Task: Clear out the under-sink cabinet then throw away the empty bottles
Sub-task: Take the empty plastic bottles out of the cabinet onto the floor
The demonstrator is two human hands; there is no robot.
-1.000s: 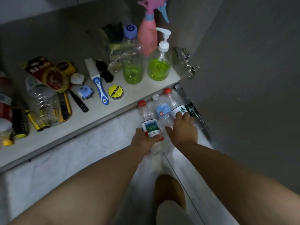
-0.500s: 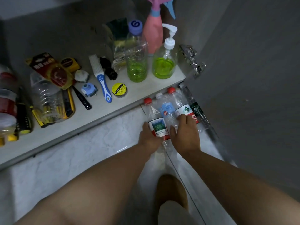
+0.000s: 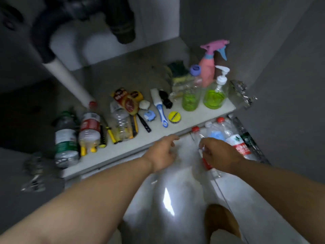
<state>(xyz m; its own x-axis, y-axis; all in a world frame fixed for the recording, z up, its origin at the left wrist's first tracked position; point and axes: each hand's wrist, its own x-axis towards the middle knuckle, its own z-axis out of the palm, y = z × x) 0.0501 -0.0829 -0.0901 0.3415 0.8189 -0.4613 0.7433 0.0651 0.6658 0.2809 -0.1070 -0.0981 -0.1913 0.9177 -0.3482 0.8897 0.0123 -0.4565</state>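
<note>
Floor bottles (image 3: 233, 138) lie under right grip (image 3: 219, 154), beside left grip (image 3: 163, 152)

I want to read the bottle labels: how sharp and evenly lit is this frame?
Head view: dim overall, with the drain pipes in deep shadow; a bright glare patch on the floor tile; motion blur smears the green-labelled bottle, the left hand and the right hand; its label text is unreadable.

My right hand (image 3: 220, 154) covers the middle of the red-capped bottle (image 3: 196, 132) on the floor (image 3: 237, 199), so whether my fingers (image 3: 204, 146) grip it I cannot tell. My left hand (image 3: 163, 152) is blurred. The black drain pipe (image 3: 121, 20) runs off the top edge. The green-capped bottle (image 3: 66, 138) has a label too smeared to read.
</note>
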